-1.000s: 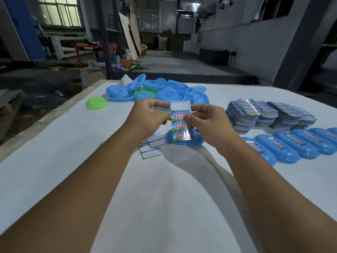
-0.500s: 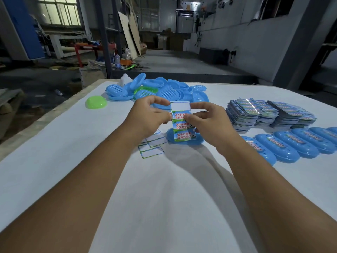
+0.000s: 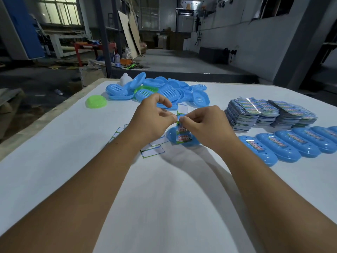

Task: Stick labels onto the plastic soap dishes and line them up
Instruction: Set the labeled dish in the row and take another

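Your left hand [image 3: 153, 117] and right hand [image 3: 204, 125] meet above the table [image 3: 164, 198], each pinching the label strip [image 3: 182, 121] at its middle, fingers curled. The strip hangs upright over one blue soap dish [image 3: 172, 135], which lies just below your hands; whether the strip touches the dish cannot be told.

Status of work:
- Done: a row of labelled dishes [image 3: 284, 148] lies lined up on your right, touching side by side.
- Consumed: spent backing papers [image 3: 152, 151] lie beside your left wrist.
- Remaining: a pile of unlabelled dishes [image 3: 164, 89] waits at the far edge, plus one green dish [image 3: 96, 101] set apart.
- Supply: stacks of labels [image 3: 269, 114] stand behind the row.

Judged from these quantities, much of the task remains.
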Tool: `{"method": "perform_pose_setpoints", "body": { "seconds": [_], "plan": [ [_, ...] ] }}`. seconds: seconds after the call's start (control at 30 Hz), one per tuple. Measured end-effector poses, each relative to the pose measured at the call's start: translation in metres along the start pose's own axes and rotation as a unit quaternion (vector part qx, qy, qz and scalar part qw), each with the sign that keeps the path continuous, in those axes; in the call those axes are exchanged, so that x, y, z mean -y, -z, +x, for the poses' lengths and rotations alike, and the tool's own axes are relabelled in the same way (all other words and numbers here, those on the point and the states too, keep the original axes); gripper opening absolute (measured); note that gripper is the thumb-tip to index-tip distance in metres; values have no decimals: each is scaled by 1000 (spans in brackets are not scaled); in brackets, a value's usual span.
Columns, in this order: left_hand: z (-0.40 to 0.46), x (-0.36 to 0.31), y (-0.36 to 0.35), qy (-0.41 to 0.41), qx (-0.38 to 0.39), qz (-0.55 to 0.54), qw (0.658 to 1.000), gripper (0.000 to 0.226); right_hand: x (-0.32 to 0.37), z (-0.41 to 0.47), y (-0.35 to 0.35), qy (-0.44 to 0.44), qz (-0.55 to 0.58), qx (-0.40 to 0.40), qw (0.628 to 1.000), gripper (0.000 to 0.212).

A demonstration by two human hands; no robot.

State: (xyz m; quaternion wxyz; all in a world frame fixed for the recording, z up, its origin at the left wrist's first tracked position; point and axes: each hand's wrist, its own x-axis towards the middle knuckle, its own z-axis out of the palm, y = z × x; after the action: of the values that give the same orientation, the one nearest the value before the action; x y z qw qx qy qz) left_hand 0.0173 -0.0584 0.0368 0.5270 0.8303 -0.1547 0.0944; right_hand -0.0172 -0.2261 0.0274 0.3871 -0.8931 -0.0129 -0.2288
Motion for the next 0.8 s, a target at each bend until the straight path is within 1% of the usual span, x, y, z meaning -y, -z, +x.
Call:
{"method": "perform_pose_setpoints", "body": {
  "seconds": [0.13,0.33,0.7,0.8],
  "plan": [
    [-1,1,-2,-13,-1,26,1000,28,2,-1,0,-8,-1,8,1000,21],
    [-1,0,-5,-15,-3,35,999,27,3,-1,-1,-10,15,10,1000,25],
    [-6,-3,-11,-32,-5,53,998,28,5,-3,-6,-1,-33,-7,999,28],
    [-6,-2,-11,-32,-13,56,998,26,5,-2,-7,12,-63,-11,998,29]
  ]
}}
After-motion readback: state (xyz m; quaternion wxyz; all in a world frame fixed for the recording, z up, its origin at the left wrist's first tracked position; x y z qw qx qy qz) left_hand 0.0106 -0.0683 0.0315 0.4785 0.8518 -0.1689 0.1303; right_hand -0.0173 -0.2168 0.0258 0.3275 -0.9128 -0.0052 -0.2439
